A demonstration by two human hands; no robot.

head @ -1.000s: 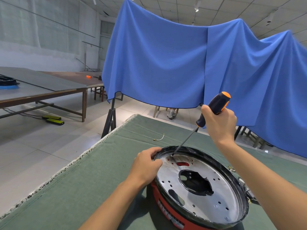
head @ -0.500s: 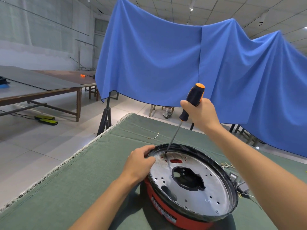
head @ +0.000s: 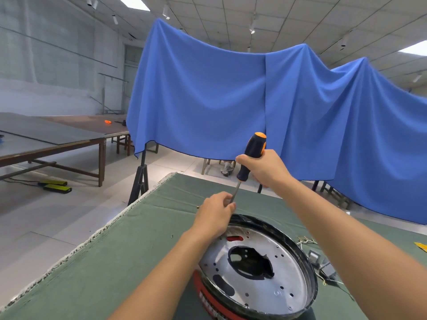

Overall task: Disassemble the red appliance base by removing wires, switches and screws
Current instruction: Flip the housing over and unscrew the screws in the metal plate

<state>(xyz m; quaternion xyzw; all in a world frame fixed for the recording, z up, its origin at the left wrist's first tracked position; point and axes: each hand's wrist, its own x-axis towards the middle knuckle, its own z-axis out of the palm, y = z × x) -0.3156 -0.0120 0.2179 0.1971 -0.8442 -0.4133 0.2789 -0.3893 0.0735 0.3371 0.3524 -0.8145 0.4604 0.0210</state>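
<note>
Right hand [head: 265, 168] grips the screwdriver [head: 250, 158] handle, raised; left hand [head: 216, 215] pinches its shaft above the red appliance base [head: 256, 269] rim, near the surface [head: 138, 250] edge.

screwdriver [head: 251, 155] tip hidden behind left hand [head: 213, 214], red appliance base [head: 254, 271] cut off below

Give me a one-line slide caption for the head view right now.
Right hand grips a screwdriver while left hand pinches its shaft above the red appliance base on the green-covered table.
</note>
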